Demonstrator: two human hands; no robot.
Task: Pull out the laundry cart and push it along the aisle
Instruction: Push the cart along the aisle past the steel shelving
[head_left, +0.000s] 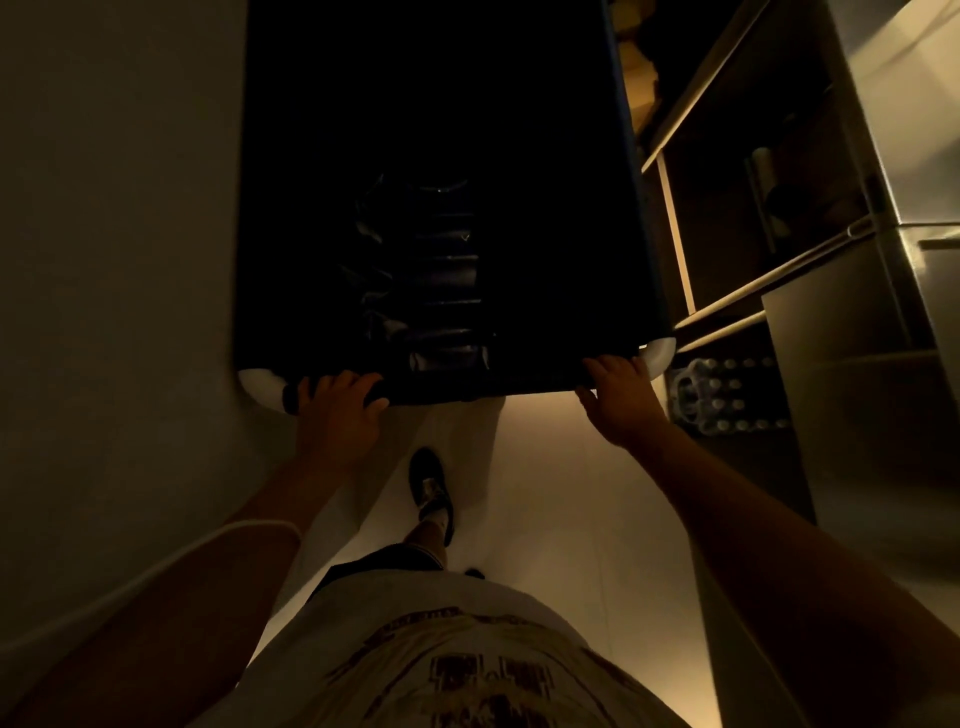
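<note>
A large dark blue laundry cart (545, 291) fills the upper middle of the dim head view, with white rounded bumpers at its two near corners. Dark folded bags lie deep inside it. My left hand (340, 410) is wrapped around the cart's near rim by the left bumper. My right hand (621, 397) grips the same rim close to the right bumper. Both arms reach forward from the bottom of the frame.
A plain wall (114, 260) runs close along the cart's left side. On the right stands wooden shelving (727, 208), with a pack of water bottles (722, 395) on the floor and a steel cabinet (914, 182) beyond. Pale floor (545, 493) and my shoe (431, 488) lie below.
</note>
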